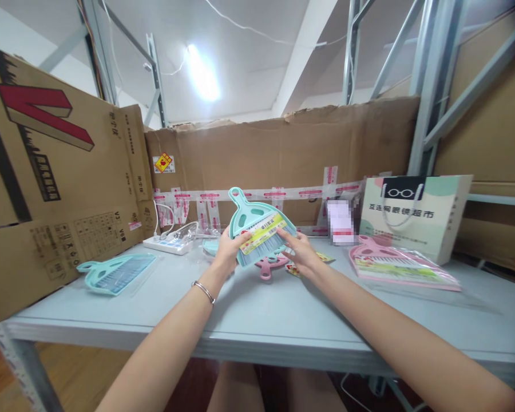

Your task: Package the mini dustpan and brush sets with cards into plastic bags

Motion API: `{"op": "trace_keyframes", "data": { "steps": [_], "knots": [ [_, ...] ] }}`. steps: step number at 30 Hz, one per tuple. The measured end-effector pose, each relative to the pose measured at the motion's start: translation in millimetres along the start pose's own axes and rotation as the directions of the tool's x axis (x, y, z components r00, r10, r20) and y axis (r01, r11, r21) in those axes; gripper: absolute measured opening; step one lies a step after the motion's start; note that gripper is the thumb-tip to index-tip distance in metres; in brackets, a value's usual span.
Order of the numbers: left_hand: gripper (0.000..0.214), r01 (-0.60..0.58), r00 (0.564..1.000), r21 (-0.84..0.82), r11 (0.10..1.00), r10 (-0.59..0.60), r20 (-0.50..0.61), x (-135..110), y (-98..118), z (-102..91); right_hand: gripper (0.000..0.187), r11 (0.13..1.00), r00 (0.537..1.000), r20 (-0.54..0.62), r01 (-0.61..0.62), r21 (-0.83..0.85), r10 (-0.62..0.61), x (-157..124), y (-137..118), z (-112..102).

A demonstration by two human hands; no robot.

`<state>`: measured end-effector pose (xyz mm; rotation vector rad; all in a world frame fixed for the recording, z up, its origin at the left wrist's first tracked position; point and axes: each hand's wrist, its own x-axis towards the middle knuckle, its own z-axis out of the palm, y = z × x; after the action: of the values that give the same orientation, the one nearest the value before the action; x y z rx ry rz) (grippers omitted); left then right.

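A teal mini dustpan and brush set (257,226) with a yellow and pink label is held up over the middle of the grey table. My left hand (227,252) grips its left lower edge, fingers curled round it. My right hand (300,252) holds its right lower corner, fingers against the bristles and label. Just behind and below the set lies a pink dustpan (271,266) on the table.
Another teal dustpan set (114,273) lies at the left on the grey table (257,320). A pink set in clear wrap (401,266) lies at the right, before a paper bag (416,214). A white power strip (167,245) sits at the back. Cardboard boxes (55,189) wall the left and rear.
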<state>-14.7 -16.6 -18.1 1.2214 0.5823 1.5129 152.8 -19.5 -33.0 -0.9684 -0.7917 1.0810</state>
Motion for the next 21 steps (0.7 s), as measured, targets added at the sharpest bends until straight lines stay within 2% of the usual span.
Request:
{"op": "trace_keyframes", "data": {
  "steps": [3,5,11,15,18,21],
  "knots": [
    [0.047,-0.002,0.999,0.010,1.000,0.002,0.045,-1.1,-0.2,0.3,0.032,0.991,0.980,0.195,-0.067,0.116,0.044,-1.4,-4.3,-0.7],
    [0.046,0.020,0.999,0.018,1.000,-0.021,0.033,-1.0,0.3,0.4,0.023,0.983,0.968,0.249,-0.081,0.164,0.038,-2.3,-8.0,-1.9],
    [0.045,0.075,0.995,0.012,0.997,-0.074,-0.065,2.4,2.6,-1.0,0.021,0.989,0.915,0.389,-0.139,0.051,0.108,-6.8,-18.2,-5.7],
    [0.045,0.011,0.999,0.014,1.000,-0.011,-0.045,1.0,0.8,-0.2,0.025,0.981,0.923,0.376,-0.136,0.137,0.076,-12.3,-9.3,0.1],
    [0.045,-0.035,0.999,0.086,0.996,0.036,-0.014,-3.0,-2.0,2.5,0.024,0.975,0.937,0.342,-0.142,0.171,0.076,-14.8,1.8,6.4],
    [0.045,-0.031,1.000,0.136,0.990,0.030,0.007,-5.3,-4.5,5.5,0.024,0.972,0.955,0.291,-0.113,0.204,0.050,-15.2,5.5,9.7]
  ]
}}
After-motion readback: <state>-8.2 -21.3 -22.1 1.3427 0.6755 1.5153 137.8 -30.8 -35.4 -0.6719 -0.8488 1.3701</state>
